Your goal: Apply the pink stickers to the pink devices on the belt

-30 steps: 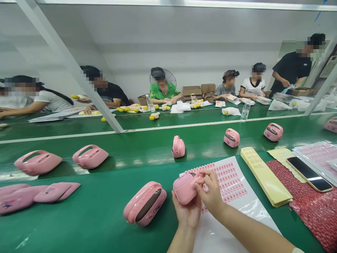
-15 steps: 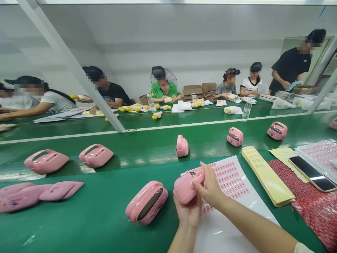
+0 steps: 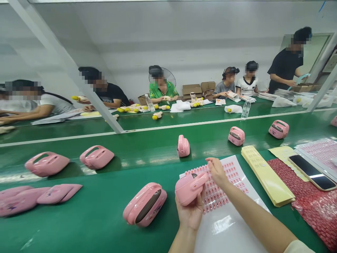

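My left hand [image 3: 190,212] is wrapped round a small pink handled device [image 3: 189,187], held just above the table. My right hand [image 3: 216,169] has left the device and rests on the white sticker sheet [image 3: 231,211], its fingers pinched together over the rows of pink stickers [image 3: 226,181]. I cannot make out whether a sticker is between the fingertips. A second pink device [image 3: 145,203] lies on the green table to the left of my left hand.
Several pink devices ride the green conveyor belt [image 3: 147,147], and flat pink shells [image 3: 39,196] lie at the left. Yellow sheets [image 3: 265,175], a phone [image 3: 312,172] and red bubble wrap [image 3: 313,207] sit at the right. Several people work across the belt.
My right hand has let go of the pink device and moved up and right onto the sticker sheet. My left hand keeps holding the device.
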A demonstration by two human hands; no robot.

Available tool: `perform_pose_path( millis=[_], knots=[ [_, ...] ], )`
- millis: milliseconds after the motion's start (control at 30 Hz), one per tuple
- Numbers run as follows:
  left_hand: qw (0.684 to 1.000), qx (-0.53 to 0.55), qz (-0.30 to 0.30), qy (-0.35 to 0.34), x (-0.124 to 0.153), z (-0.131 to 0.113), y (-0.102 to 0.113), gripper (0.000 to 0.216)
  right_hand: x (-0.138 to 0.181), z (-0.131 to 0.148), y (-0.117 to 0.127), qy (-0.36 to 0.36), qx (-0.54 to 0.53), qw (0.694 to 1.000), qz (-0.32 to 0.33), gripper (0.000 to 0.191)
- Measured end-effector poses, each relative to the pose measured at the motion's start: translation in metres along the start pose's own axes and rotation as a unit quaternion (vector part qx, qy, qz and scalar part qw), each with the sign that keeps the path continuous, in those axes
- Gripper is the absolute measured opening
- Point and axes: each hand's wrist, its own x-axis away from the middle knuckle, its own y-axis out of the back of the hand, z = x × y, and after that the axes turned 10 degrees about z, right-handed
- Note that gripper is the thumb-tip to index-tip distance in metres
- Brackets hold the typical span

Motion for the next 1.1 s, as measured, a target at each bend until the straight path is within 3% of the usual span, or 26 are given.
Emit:
perform_pose_path(
  millis=[133, 267, 400, 467, 567, 633, 700, 767, 867, 967, 1100],
  knots=[
    [0.999, -0.040, 0.028, 0.002, 0.000, -0.004, 0.000, 0.039, -0.024, -0.030, 0.034, -0.046, 0.105, 0.993, 0.025, 0.019],
    [0.998, -0.050, 0.033, -0.004, -0.002, -0.010, 0.003, 0.042, -0.027, -0.038, 0.038, -0.067, 0.112, 0.989, 0.069, 0.008],
    [0.988, -0.135, -0.055, -0.049, -0.003, -0.009, -0.002, 0.042, -0.028, -0.035, 0.030, -0.087, 0.093, 0.989, 0.077, 0.007],
    [0.960, -0.241, -0.115, -0.077, -0.004, -0.003, -0.011, 0.057, -0.029, -0.030, 0.033, -0.086, 0.069, 0.991, 0.081, 0.006],
    [0.870, -0.445, -0.164, -0.137, -0.005, 0.009, -0.025, 0.085, -0.025, -0.014, 0.044, -0.078, 0.008, 0.993, 0.090, 0.008],
    [0.805, -0.544, -0.169, -0.166, -0.005, 0.018, -0.031, 0.088, -0.016, 0.003, 0.054, -0.065, -0.095, 0.985, 0.126, 0.013],
    [0.773, -0.592, -0.152, -0.173, -0.004, 0.025, -0.033, 0.082, -0.003, 0.024, 0.062, -0.046, -0.194, 0.962, 0.186, 0.017],
    [0.763, -0.608, -0.128, -0.176, -0.004, 0.030, -0.032, 0.079, 0.010, 0.043, 0.067, -0.027, -0.203, 0.952, 0.228, 0.018],
    [0.747, -0.628, -0.101, -0.191, -0.004, 0.032, -0.027, 0.076, 0.024, 0.060, 0.066, -0.008, -0.132, 0.962, 0.238, 0.013],
    [0.745, -0.628, -0.095, -0.202, -0.003, 0.028, -0.022, 0.075, 0.031, 0.062, 0.063, -0.002, -0.099, 0.967, 0.233, 0.011],
    [0.753, -0.638, -0.070, -0.145, -0.003, 0.018, -0.022, 0.072, 0.035, 0.060, 0.062, 0.013, -0.084, 0.973, 0.217, 0.010]
  ],
)
